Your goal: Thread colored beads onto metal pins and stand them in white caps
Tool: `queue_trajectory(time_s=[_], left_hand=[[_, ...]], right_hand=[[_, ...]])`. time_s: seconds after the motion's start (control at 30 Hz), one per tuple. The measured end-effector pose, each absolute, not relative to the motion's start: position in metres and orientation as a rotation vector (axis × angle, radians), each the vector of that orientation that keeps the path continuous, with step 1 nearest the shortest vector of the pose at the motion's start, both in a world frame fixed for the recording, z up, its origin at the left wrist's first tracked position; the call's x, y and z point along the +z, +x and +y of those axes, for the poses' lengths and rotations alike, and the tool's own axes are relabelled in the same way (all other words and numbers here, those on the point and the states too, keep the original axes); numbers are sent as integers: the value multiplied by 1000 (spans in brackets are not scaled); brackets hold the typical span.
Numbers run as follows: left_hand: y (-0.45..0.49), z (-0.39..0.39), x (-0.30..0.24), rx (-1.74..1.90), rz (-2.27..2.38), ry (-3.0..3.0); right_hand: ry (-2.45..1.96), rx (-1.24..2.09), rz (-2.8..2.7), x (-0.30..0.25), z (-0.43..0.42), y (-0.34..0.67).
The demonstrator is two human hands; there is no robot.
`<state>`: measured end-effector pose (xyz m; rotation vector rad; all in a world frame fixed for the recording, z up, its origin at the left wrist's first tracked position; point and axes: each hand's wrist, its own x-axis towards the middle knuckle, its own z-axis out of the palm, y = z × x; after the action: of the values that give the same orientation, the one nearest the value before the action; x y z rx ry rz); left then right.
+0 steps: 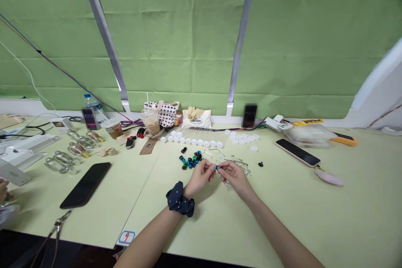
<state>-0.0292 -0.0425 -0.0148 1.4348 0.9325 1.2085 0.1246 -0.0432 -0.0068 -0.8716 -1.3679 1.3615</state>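
My left hand (201,176), with a dark dotted scrunchie (180,199) round its wrist, and my right hand (236,177) meet above the table. Their fingertips pinch a small shiny blue part (217,168), mostly covered by the fingers, so its kind is unclear. Just left of the hands lies a pile of small blue, green and black parts (189,162). Beyond the fingers are bent metal wires (212,153), and more thin wires (241,162) spread behind my right hand. One small black part (260,164) stands alone at the right; others (184,150) sit behind the pile.
Rows of white round caps (194,142) line the back, some with clear tubes. Phones lie left (85,185) and right (297,153). At the back stand an iced drink cup (150,122) and bags (197,118). Clear glass pieces (61,162) are at left, near another person's hand (3,190).
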Motion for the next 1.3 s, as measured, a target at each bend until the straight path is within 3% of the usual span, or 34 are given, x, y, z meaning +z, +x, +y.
queue_trajectory(time_s=[0.37, 0.77, 0.97, 1.13, 1.3], left_hand=[[-31, -45, -13, 1178, 1015, 1423], [-32, -44, -5, 1108, 822, 1331], [-31, -47, -5, 1100, 831, 1404], [-31, -48, -6, 1098, 833, 1424], [-31, -49, -4, 1098, 855, 1452]], right_hand=[[-895, 1155, -1640, -11, -46, 124], [-884, 1302, -1400, -4, -42, 131], [-1032, 1670, -1253, -6, -44, 127], [-883, 1545, -1280, -1, -45, 130], [-999, 1714, -1171, -3, -45, 127]])
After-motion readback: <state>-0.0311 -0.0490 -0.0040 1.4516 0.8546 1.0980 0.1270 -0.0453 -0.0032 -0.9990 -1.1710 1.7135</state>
